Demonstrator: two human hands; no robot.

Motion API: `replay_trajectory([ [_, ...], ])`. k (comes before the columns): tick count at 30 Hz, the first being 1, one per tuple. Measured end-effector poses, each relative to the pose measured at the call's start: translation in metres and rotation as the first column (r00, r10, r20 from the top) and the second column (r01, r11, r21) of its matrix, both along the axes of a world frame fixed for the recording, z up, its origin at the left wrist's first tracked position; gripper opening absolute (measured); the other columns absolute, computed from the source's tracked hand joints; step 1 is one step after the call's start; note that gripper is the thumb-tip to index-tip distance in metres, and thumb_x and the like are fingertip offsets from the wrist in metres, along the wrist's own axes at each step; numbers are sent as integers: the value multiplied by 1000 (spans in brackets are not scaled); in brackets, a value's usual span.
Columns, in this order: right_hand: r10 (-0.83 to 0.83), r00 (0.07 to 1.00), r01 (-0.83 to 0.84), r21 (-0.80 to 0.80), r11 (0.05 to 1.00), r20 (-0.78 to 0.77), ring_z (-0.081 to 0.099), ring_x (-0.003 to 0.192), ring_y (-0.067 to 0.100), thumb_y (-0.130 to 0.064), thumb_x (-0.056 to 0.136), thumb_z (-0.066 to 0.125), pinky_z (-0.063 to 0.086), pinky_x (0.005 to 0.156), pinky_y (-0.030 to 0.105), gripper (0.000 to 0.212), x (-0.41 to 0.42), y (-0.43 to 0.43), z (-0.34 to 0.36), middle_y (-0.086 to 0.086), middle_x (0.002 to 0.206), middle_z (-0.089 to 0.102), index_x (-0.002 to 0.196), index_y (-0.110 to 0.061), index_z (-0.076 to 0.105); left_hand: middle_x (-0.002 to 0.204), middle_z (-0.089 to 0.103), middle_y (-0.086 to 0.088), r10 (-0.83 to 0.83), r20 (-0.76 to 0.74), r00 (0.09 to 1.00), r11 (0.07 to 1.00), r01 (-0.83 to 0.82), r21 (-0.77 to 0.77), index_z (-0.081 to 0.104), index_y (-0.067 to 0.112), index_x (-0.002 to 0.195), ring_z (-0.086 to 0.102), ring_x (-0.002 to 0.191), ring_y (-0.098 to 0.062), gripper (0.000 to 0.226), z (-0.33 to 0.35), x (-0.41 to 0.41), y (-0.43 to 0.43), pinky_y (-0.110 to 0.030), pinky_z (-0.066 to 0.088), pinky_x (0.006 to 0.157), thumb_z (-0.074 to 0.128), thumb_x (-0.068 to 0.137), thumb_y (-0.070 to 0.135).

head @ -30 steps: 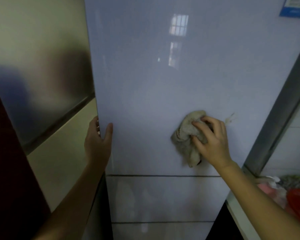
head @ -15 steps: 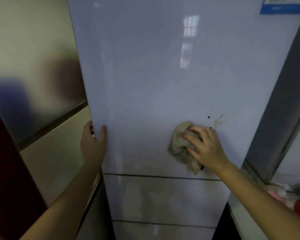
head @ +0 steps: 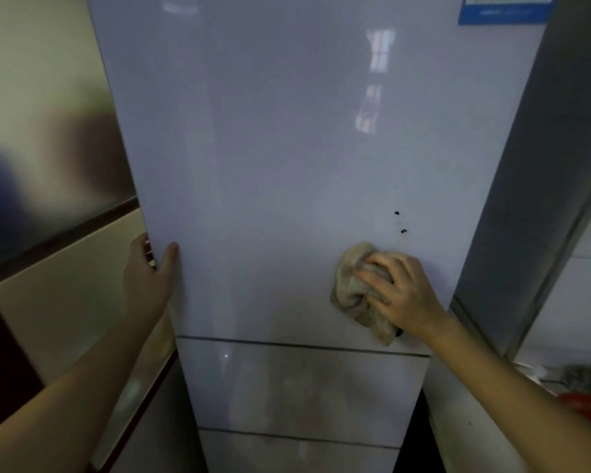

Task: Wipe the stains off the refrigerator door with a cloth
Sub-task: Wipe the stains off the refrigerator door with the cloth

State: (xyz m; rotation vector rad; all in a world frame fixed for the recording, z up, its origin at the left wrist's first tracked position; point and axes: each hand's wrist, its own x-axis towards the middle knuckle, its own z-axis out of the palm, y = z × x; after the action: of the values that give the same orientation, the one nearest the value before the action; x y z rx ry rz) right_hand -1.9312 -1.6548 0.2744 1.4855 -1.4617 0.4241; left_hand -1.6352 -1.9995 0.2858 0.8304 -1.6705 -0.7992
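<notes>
We cannot read the blue-and-white rectangular sticker (head: 502,10) at one o'clock; the top edge cuts it and its print is too small. The crumpled beige cloth (head: 352,295) is partly covered by our right hand (head: 401,297), so its full shape is hidden. At four o'clock a red object (head: 585,409) is cropped and blurred. Our left hand (head: 149,278) hides its fingers behind the pale glossy refrigerator door (head: 287,165) edge.
</notes>
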Motion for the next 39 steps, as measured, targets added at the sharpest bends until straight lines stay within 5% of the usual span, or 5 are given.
replay_trajectory([
  [10, -65, 997, 69, -149, 986, 32, 54, 112, 37, -28, 87, 78, 44, 91, 47, 45, -16, 20, 96, 14, 127, 58, 129, -14, 68, 143, 57, -9, 4, -12, 1000, 1000, -4, 12, 42, 20, 147, 60, 123, -31, 59, -3, -3, 2, -51, 52, 101, 59, 98, 48],
  [18, 28, 995, -25, 28, 999, -100, 53, 113, 33, -31, 96, 64, 47, 86, 46, 37, -22, 27, 51, 10, 132, 52, 129, -15, 68, 143, 58, -13, 3, 4, 1000, 1000, -3, -9, 42, 15, 148, 60, 124, -34, 58, -2, -3, 3, -47, 50, 99, 58, 100, 44],
  [32, -22, 997, 40, -264, 964, 72, 48, 114, 34, -24, 89, 77, 45, 94, 47, 40, -16, 23, 134, 19, 124, 59, 126, -10, 69, 144, 57, -11, 4, -1, 1000, 1000, -4, 4, 42, 17, 149, 60, 125, -33, 60, -1, -5, 6, -48, 51, 100, 57, 99, 48],
  [39, 7, 999, -1, -190, 982, 33, 53, 114, 35, -23, 86, 79, 45, 91, 47, 44, -3, -5, 122, 15, 126, 60, 128, -14, 68, 147, 55, -9, -9, -5, 1000, 1000, 9, 25, 40, 17, 150, 58, 128, -31, 61, 0, -5, 12, -43, 49, 100, 56, 100, 47],
])
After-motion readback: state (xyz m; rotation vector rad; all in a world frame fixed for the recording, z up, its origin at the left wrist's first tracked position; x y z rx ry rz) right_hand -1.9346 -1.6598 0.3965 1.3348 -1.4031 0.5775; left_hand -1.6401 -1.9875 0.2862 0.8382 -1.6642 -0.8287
